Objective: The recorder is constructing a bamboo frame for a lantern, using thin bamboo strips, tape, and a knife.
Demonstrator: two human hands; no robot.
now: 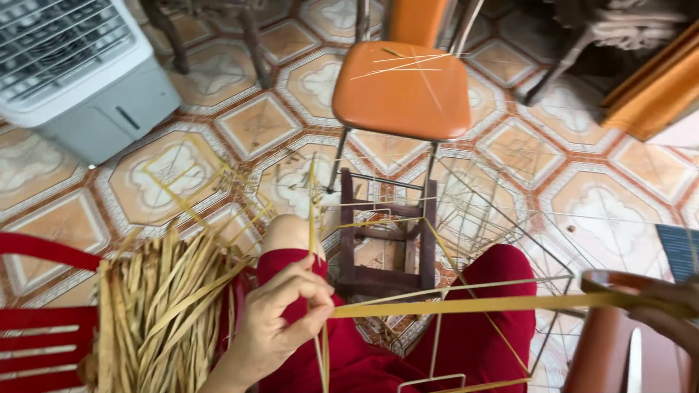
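My left hand (280,320) is closed around thin yellow straw strips (466,303) above my red-clad lap. One flat strip runs tight to the right, where my right hand (666,313) pinches its other end at the frame's edge. Another thin strip (313,211) stands upright out of my left fingers. A thin wire frame (502,225) with strips tied to it sits in front of my knees. A bundle of dried straw (164,306) lies on a red plastic chair (36,342) at my left.
An orange metal-legged chair (400,87) stands ahead with a few straws on its seat. A small dark wooden stool (386,240) sits under it. A white air cooler (76,69) is far left. A brown round object (608,342) is by my right hand. Patterned floor tiles lie all around.
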